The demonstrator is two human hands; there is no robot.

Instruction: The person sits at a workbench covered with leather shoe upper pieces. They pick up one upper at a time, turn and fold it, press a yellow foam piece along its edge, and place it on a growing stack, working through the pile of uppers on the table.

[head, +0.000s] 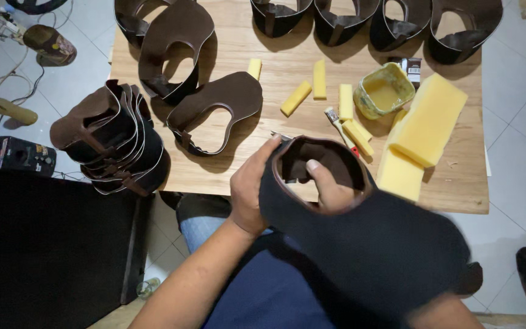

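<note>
Several dark brown shoe uppers (pixel 214 113) lie spread across a pale wooden table (pixel 275 61), with more standing in a row along its far edge and a nested stack of uppers (pixel 114 143) hanging off the near-left corner. Yellow foam strips (pixel 319 79) are scattered mid-table beside a yellow glue pot (pixel 383 91) and a big yellow foam block (pixel 424 125). Pale floor tiles surround the table, with cables at the far left. Over the table's near edge, just above the lap, the dark upper in hand (pixel 348 225) is curved, its black lining turned toward the camera. The left hand (pixel 251 189) grips its left edge; the right hand (pixel 330 186), fingers curled, pinches through the opening.
</note>
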